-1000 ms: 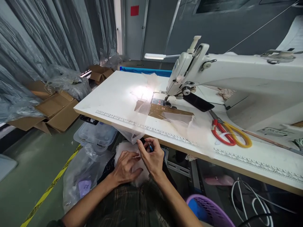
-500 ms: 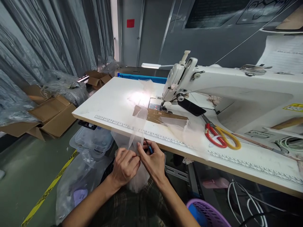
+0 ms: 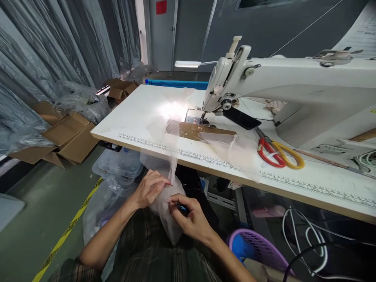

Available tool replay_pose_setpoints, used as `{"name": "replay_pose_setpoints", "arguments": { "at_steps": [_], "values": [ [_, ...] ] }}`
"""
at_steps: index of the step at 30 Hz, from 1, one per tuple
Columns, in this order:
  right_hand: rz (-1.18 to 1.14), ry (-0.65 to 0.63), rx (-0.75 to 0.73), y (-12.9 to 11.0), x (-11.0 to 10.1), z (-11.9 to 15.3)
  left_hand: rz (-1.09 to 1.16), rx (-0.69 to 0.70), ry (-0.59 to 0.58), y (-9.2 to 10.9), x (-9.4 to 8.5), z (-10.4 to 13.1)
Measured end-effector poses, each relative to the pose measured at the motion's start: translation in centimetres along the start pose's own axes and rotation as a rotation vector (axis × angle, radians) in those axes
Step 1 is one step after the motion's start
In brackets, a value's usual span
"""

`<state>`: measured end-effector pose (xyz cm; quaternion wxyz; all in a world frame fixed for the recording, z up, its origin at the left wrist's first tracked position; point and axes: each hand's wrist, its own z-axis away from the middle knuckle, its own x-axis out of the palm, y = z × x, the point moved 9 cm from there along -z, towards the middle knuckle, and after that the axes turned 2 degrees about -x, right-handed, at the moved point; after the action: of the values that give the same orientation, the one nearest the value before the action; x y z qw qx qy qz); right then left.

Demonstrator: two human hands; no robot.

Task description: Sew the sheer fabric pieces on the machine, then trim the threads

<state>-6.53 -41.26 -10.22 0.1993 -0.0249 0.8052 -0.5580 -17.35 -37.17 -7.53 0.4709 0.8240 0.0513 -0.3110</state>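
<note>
A strip of sheer pale fabric (image 3: 174,156) hangs over the front edge of the white table, down into my lap. My left hand (image 3: 151,188) pinches this fabric just below the edge. Lower and to the right, my right hand (image 3: 188,213) is closed around a small dark tool (image 3: 181,208) with some blue on it, its thin tip against the fabric. More sheer fabric (image 3: 235,150) lies on the table beside a brown strip (image 3: 190,131), in front of the white sewing machine (image 3: 225,86).
Scissors (image 3: 277,152) with red and yellow handles and a black flat object (image 3: 241,118) lie by the machine. A purple basket (image 3: 258,246) stands below right; cardboard boxes (image 3: 69,135) are at left.
Both hands have moved down relative to the table edge and are farther apart, the right one now lower. The fabric between them is more spread out. The camera view has shifted.
</note>
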Motion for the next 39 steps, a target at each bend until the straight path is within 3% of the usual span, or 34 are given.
{"name": "replay_pose_setpoints", "arguments": {
  "at_steps": [4,8,12,16,23,31,36,39],
  "values": [
    [-0.036,-0.015,0.036,0.8,0.0,0.1,0.257,-0.119,-0.184,-1.6,2.4,0.3],
    [-0.024,-0.032,0.083,1.5,-0.2,0.0,0.449,-0.313,-0.131,-3.6,2.3,1.0],
    [0.031,-0.029,0.177,2.5,-0.8,-0.6,0.476,-0.431,-0.073,-4.8,1.8,1.8],
    [0.061,-0.053,0.230,3.2,-0.9,-1.7,0.503,-0.450,-0.089,-5.0,1.7,2.3],
    [0.135,-0.169,0.145,2.7,0.4,-3.2,0.490,-0.435,-0.076,-4.7,1.3,2.3],
    [0.159,-0.114,0.144,3.2,0.1,-3.1,0.565,-0.492,-0.052,-5.1,1.2,2.6],
    [0.303,-0.131,0.047,2.3,0.6,-3.1,0.579,-0.526,-0.052,-5.5,1.6,2.6],
    [0.343,-0.094,0.076,2.8,0.4,-3.1,0.556,-0.558,-0.051,-5.6,1.7,2.7]
  ]
}}
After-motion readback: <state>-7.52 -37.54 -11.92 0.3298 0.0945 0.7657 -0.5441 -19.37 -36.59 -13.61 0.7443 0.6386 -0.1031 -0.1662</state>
